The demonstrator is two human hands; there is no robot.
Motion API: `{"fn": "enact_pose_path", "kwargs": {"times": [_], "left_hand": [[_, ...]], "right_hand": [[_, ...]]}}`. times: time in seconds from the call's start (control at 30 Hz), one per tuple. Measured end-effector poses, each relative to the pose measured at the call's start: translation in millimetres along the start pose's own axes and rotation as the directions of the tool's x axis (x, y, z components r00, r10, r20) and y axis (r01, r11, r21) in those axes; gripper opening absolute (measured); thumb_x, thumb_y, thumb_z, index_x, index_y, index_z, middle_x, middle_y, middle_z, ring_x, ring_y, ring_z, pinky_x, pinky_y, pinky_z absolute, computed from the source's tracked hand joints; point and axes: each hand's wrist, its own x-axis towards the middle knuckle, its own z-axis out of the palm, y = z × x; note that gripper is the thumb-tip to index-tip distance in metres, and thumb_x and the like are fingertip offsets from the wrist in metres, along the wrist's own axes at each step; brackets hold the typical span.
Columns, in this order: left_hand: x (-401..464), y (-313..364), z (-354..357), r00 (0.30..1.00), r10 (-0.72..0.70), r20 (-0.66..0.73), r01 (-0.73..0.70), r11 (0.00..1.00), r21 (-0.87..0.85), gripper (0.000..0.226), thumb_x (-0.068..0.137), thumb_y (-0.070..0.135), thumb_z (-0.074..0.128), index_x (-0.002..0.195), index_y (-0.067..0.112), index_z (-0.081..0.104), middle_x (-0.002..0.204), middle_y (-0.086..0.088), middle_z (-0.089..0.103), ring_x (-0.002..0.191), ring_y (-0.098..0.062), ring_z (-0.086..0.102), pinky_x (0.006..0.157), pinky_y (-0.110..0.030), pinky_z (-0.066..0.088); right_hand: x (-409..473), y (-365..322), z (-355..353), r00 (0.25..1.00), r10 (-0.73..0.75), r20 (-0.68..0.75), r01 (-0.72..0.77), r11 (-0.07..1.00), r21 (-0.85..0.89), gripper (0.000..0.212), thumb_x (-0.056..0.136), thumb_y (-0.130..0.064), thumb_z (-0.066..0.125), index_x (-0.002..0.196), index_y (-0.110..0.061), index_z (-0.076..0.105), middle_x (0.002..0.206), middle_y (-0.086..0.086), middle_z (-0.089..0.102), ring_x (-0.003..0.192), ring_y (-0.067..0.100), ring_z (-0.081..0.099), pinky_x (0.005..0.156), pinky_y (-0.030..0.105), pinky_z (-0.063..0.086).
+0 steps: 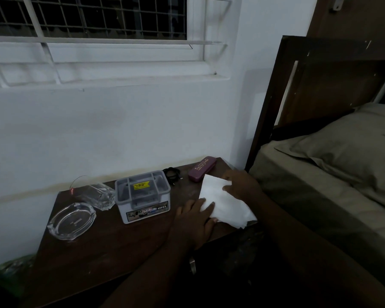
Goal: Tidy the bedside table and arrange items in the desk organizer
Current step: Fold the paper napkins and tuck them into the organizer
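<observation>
White folded tissue sheet (222, 202) at dark wooden bench's (102, 247) right edge, long axis toward far-left, flat left hand (193, 221) pressing, right hand (240, 184) pinching far edge, grey plastic organizer box (143, 196) left, maroon spectacle case (202, 168) behind.

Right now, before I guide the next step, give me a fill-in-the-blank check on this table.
1. Both hands rest on the white ____ on the table.
2. The purple case lies ____ the black cable and the bed.
3. The glass ashtray sits at the organizer's ____ side.

Answers: cloth; between; left
</observation>
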Motion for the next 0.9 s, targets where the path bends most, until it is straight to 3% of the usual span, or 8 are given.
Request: {"fn": "enact_pose_path", "kwargs": {"times": [0.2,0.27,0.33,0.4,0.53,0.63,0.77,0.9], "left_hand": [[-2,0,0,0.999,0.021,-0.031,-0.021,1.000,0.011,0.060,0.092,0.064,0.020,0.146,0.040,0.031,0.146,0.002,0.040,0.132,-0.018,0.037,0.096,-0.037,0.033],[-2,0,0,0.999,0.036,-0.032,-0.036,0.999,0.001,0.063,0.092,0.064,0.021,0.147,0.035,0.031,0.141,0.002,0.043,0.129,-0.018,0.040,0.095,-0.036,0.033],[-1,0,-1,0.999,0.022,-0.045,-0.024,0.998,-0.059,0.064,0.092,0.063,0.028,0.145,0.027,0.036,0.141,0.002,0.046,0.128,-0.017,0.041,0.097,-0.035,0.034],[-3,1,-2,0.995,-0.012,-0.098,-0.003,0.989,-0.149,0.055,0.090,0.058,0.042,0.132,0.023,0.047,0.131,0.004,0.053,0.120,-0.016,0.048,0.095,-0.031,0.035],[-7,3,-7,0.986,-0.012,-0.166,-0.027,0.972,-0.233,0.035,0.087,0.052,0.052,0.109,0.025,0.049,0.106,0.008,0.056,0.095,-0.012,0.052,0.083,-0.028,0.038],[-7,3,-10,0.983,0.004,-0.181,-0.047,0.972,-0.232,0.030,0.087,0.049,0.052,0.103,0.023,0.051,0.101,0.006,0.057,0.091,-0.014,0.052,0.082,-0.031,0.039],[-8,4,-12,0.984,0.005,-0.180,-0.041,0.979,-0.197,0.028,0.087,0.050,0.050,0.100,0.025,0.049,0.098,0.009,0.057,0.089,-0.012,0.052,0.083,-0.030,0.037],[-9,5,-12,0.981,0.014,-0.194,-0.047,0.985,-0.165,0.026,0.087,0.050,0.049,0.097,0.026,0.048,0.095,0.009,0.058,0.089,-0.012,0.053,0.083,-0.030,0.037]], "right_hand": [[-17,-11,-1,0.986,-0.113,-0.126,0.106,0.992,-0.062,0.028,0.096,-0.025,0.051,0.119,-0.019,0.065,0.122,0.002,0.066,0.111,0.020,0.059,0.089,0.024,0.038],[-34,-18,4,0.982,-0.125,-0.143,0.113,0.990,-0.090,0.026,0.096,-0.023,0.048,0.115,-0.021,0.065,0.115,0.004,0.068,0.103,0.023,0.063,0.087,0.033,0.047],[-50,-24,12,0.980,-0.146,-0.132,0.125,0.980,-0.155,0.023,0.094,-0.021,0.048,0.107,-0.022,0.067,0.105,0.004,0.069,0.094,0.026,0.066,0.079,0.039,0.053],[-60,-23,21,0.981,-0.172,-0.094,0.155,0.974,-0.168,0.024,0.094,-0.027,0.048,0.105,-0.021,0.068,0.105,0.001,0.070,0.097,0.023,0.066,0.086,0.036,0.051],[-71,-13,38,0.977,-0.209,-0.050,0.205,0.976,-0.066,0.033,0.095,-0.041,0.051,0.114,-0.022,0.070,0.128,-0.004,0.064,0.124,0.010,0.054,0.107,0.021,0.030],[-69,-16,38,0.990,-0.074,-0.123,0.089,0.988,0.125,0.037,0.092,-0.046,0.056,0.105,-0.017,0.074,0.119,-0.002,0.069,0.118,0.013,0.058,0.105,0.025,0.035],[-43,-19,20,0.990,0.030,0.135,-0.048,0.990,0.134,0.028,0.090,-0.032,0.059,0.115,-0.021,0.064,0.117,0.004,0.067,0.110,0.025,0.062,0.096,0.036,0.048],[-23,-21,7,0.977,0.011,0.212,-0.006,1.000,-0.021,0.052,0.083,-0.026,0.068,0.132,-0.019,0.053,0.134,0.003,0.057,0.121,0.022,0.055,0.103,0.032,0.040]]}}
